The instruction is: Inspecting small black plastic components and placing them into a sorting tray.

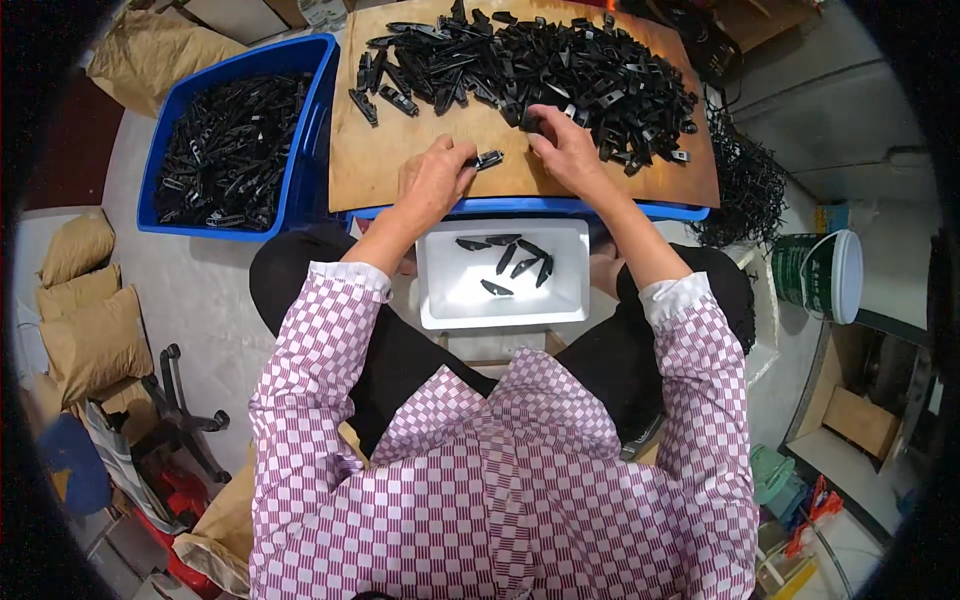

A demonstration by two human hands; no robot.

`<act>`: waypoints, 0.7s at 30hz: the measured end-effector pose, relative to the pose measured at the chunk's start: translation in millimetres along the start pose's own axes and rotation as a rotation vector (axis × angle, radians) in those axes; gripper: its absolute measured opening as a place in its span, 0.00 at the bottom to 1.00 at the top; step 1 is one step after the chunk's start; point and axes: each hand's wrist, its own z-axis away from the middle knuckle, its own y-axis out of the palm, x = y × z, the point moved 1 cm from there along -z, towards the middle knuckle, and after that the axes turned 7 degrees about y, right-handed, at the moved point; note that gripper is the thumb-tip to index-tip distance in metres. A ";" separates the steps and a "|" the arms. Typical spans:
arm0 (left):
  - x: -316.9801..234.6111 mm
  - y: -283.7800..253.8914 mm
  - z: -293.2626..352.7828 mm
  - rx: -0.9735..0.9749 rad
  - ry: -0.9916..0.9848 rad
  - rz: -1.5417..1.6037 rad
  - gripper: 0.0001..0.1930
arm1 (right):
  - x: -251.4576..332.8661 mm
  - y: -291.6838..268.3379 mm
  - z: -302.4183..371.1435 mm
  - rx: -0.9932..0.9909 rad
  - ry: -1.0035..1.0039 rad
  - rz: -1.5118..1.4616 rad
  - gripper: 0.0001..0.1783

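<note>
From my head, the wide fisheye camera looks steeply down and forward over my checked shirt [430, 520], nearest and largest, to my left hand [435, 178] and right hand [568, 155] at the far wooden board [370, 165], its round view spanning the blue bin [313, 150] at left and green bucket [798, 275] at right.

One left hand [433, 180] at eleven o'clock holds one black part [490, 160]; one right hand [568, 150] sits at one. One white tray [445, 285], central, contains seven black pieces [496, 288]. One wooden board [375, 160] at twelve bears one uncountable heap [560, 75]. There is one blue bin [318, 130] at ten, one green bucket [800, 270] at three, and at least three brown packages [95, 335] at nine.
</note>
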 end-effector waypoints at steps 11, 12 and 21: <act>1.9 4.4 -0.7 -0.036 0.007 0.019 0.08 | 6.7 -15.2 21.8 0.062 -0.274 0.504 0.11; 3.6 5.0 0.2 -0.072 -0.006 0.044 0.08 | 8.1 -14.7 21.2 0.061 -0.273 0.502 0.11; 4.2 1.5 -0.2 0.000 0.072 0.060 0.07 | 37.9 -10.5 12.7 0.223 -0.287 0.319 0.11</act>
